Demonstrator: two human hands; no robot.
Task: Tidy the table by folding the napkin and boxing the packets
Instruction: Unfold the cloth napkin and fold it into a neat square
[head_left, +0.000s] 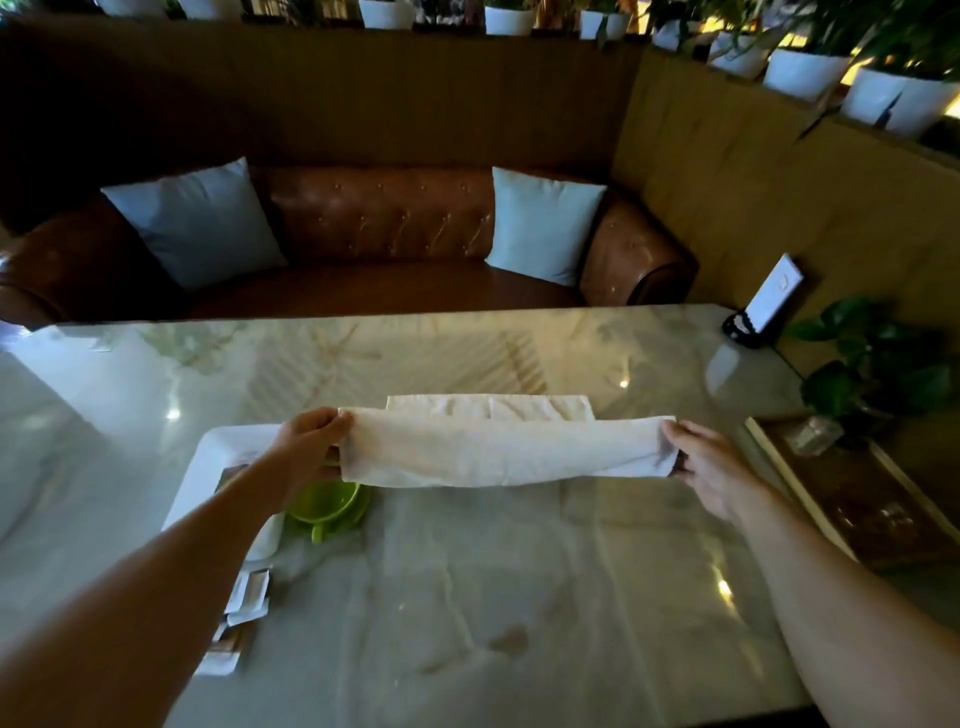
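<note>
— Above the marble table (519, 597), how is the cream cloth napkin (498, 449) held?

— Lifted, long axis left to right; one end is pinched by the left hand (311, 441), the other by the right hand (711, 462), both equally near.

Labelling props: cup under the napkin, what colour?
Green cup, clearest in the head view.

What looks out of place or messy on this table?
Packets lie loose by the left edge, not boxed. A brownish stain marks the table near the front. The napkin is held mid-fold between the left hand and right hand.
</note>
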